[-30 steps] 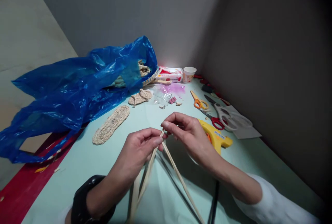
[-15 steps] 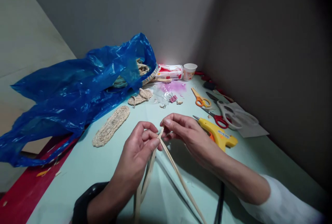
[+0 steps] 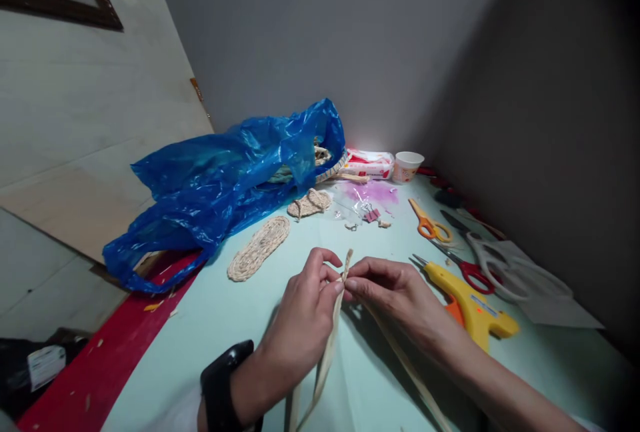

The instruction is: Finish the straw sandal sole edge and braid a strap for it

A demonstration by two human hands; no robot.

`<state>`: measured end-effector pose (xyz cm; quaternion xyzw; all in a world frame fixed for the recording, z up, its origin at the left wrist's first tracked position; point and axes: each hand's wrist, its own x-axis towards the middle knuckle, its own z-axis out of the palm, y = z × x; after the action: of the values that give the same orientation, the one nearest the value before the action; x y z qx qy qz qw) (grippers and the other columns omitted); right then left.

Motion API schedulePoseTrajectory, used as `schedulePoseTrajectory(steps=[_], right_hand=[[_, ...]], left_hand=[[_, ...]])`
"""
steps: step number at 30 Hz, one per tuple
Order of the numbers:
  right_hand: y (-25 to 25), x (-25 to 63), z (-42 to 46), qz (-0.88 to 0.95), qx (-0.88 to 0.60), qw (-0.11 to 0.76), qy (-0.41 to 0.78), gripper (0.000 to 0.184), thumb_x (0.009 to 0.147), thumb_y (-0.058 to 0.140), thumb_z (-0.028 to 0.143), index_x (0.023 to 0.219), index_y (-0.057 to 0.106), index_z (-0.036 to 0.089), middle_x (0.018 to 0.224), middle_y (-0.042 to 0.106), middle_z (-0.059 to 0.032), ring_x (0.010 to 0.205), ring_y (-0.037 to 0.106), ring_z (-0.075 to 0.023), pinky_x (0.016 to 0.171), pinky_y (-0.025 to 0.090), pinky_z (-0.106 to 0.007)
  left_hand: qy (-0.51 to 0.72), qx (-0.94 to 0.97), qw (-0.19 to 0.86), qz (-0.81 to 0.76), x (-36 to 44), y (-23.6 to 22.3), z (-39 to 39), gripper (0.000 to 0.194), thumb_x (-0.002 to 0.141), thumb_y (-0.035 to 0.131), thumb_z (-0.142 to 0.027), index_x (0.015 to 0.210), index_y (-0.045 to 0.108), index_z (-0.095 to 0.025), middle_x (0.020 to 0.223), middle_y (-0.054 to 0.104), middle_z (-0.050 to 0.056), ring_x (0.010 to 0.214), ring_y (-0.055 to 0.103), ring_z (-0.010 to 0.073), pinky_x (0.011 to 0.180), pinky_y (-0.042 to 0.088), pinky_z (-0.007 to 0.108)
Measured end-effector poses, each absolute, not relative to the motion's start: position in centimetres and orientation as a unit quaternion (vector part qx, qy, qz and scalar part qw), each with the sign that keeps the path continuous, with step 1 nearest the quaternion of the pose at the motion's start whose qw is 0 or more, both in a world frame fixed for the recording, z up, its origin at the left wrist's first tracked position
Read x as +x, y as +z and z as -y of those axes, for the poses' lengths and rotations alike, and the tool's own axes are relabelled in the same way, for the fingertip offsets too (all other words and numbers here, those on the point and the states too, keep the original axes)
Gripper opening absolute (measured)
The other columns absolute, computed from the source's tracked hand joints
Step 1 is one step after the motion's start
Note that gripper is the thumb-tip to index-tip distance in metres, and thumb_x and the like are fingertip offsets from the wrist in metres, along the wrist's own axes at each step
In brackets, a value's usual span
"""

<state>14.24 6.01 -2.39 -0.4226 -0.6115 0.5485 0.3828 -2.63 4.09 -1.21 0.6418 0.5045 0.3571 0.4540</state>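
Pale strands (image 3: 327, 356), pinched in left fingers (image 3: 331, 293) and right fingers (image 3: 369, 289), red edging (image 3: 125, 345) well leftward, glue gun (image 3: 469, 299) close rightward

Left hand (image 3: 305, 309): index finger (image 3: 320, 260) arched, thumb (image 3: 333, 293) pointing inward in a pinch.
Right hand (image 3: 407, 292): fingers curled, thumb (image 3: 363, 287) and forefinger drawn together.
Fingertips: the two hands' nearly meeting.
Left wrist (image 3: 249, 384): low, below the hand.
Right forearm (image 3: 500, 379): slanting in from lower right.

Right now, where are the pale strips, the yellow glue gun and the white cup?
Pale strips (image 3: 328, 356): head view, on one trailing length.
Yellow glue gun (image 3: 465, 293): head view, on its body.
White cup (image 3: 407, 171): head view, on its outer wall.
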Motion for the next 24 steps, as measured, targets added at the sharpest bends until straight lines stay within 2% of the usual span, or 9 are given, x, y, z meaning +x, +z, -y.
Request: schedulePoseTrajectory(steps=[5, 9, 13, 17, 21, 24], right_hand=[[-2.4, 13.5, -5.5, 0.621, -0.465, 0.403, 0.486, 0.023, 0.086, 0.063, 0.037, 0.077, 0.062, 0.016, 0.071, 0.06, -0.0011, 0.068, 0.05, -0.0147, 0.064, 0.038, -0.026], [-2.5, 13.2, -5.3, 0.596, -0.485, 0.43, 0.474, 0.022, 0.083, 0.063, 0.037, 0.076, 0.057, 0.017, 0.067, 0.052, 0.0019, 0.062, 0.044, -0.0124, 0.059, 0.035, -0.025], [-2.5, 13.4, -5.0, 0.606, -0.479, 0.427, 0.471, 0.023, 0.09, 0.055, 0.038, 0.08, 0.053, 0.018, 0.069, 0.055, 0.0014, 0.063, 0.047, -0.0126, 0.061, 0.036, -0.025], [-2.3, 13.4, -4.7, 0.62, -0.502, 0.419, 0.433, 0.023, 0.091, 0.052, 0.037, 0.079, 0.053, 0.018, 0.068, 0.055, 0.0013, 0.062, 0.047, -0.0129, 0.059, 0.036, -0.025], [-2.3, 13.2, -4.8, 0.581, -0.491, 0.451, 0.467, 0.022, 0.089, 0.057, 0.036, 0.079, 0.056, 0.017, 0.071, 0.06, -0.0002, 0.066, 0.053, -0.0139, 0.063, 0.039, -0.026], [-2.5, 13.0, -4.9, 0.527, -0.473, 0.477, 0.521, 0.02, 0.086, 0.062, 0.034, 0.077, 0.057, 0.016, 0.069, 0.057, 0.0016, 0.066, 0.052, -0.0124, 0.063, 0.038, -0.024]], left_hand=[[0.324, 0.683, 0.362, -0.545, -2.4, -0.8, -3.9, 0.011, 0.096, 0.04, -0.022, 0.105, 0.046, -0.024, 0.085, 0.064, 0.001, 0.081, 0.061, 0.0197, 0.073, 0.041, 0.032], [0.327, 0.738, 0.246, -0.537, -2.4, -1.3, -4.0, 0.019, 0.097, 0.038, -0.019, 0.087, 0.054, -0.021, 0.085, 0.06, 0.003, 0.081, 0.058, 0.0193, 0.075, 0.04, 0.031], [0.342, 0.756, 0.175, -0.531, -2.5, -1.7, -4.0, 0.023, 0.097, 0.04, -0.017, 0.081, 0.056, -0.02, 0.08, 0.057, 0.002, 0.076, 0.055, 0.0172, 0.072, 0.04, 0.03], [0.321, 0.777, 0.137, -0.524, -2.2, -1.8, -3.6, 0.025, 0.098, 0.04, -0.019, 0.076, 0.052, -0.021, 0.07, 0.055, -0.001, 0.062, 0.052, 0.0143, 0.063, 0.038, 0.028], [0.299, 0.819, 0.073, -0.484, -1.8, -2.5, -3.0, 0.024, 0.094, 0.04, -0.012, 0.075, 0.052, -0.021, 0.067, 0.058, 0.0, 0.056, 0.053, 0.0138, 0.057, 0.036, 0.027], [0.267, 0.848, 0.029, -0.456, -1.6, -2.9, -2.9, 0.021, 0.089, 0.042, -0.007, 0.084, 0.057, -0.02, 0.071, 0.064, 0.003, 0.057, 0.061, 0.0167, 0.055, 0.038, 0.029]])
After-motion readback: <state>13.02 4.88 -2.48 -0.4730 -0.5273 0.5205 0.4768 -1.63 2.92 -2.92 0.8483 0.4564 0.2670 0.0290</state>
